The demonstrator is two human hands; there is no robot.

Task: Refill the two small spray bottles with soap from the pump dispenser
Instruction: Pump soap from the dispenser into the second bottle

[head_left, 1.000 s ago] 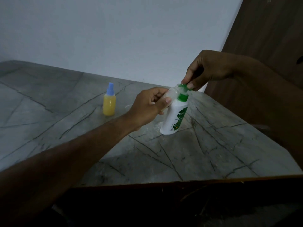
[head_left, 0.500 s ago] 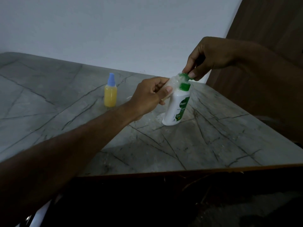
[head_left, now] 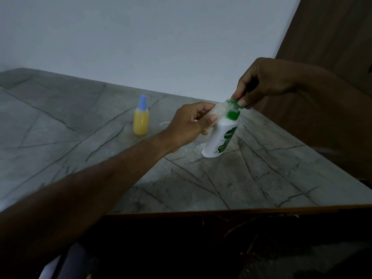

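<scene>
A white pump dispenser (head_left: pixel 219 137) with a green label and green pump head stands on the marble table (head_left: pixel 70 127). My right hand (head_left: pixel 261 83) pinches the green pump head from above. My left hand (head_left: pixel 191 125) holds a small clear spray bottle (head_left: pixel 218 110) tilted, its mouth right under the pump spout. My fingers hide most of that bottle. A second small spray bottle (head_left: pixel 141 118), full of yellow liquid with a blue cap, stands upright to the left, apart from both hands.
The table's near edge (head_left: pixel 241 210) has a brown rim, with dark floor below. A white wall runs behind the table and a brown wooden panel (head_left: pixel 332 37) stands at the right. A small white scrap (head_left: pixel 164 123) lies behind my left wrist.
The view has shifted slightly. Both hands stay at the dispenser's pump head; my right hand stays pinched on it, and the clear bottle stays under the spout.
</scene>
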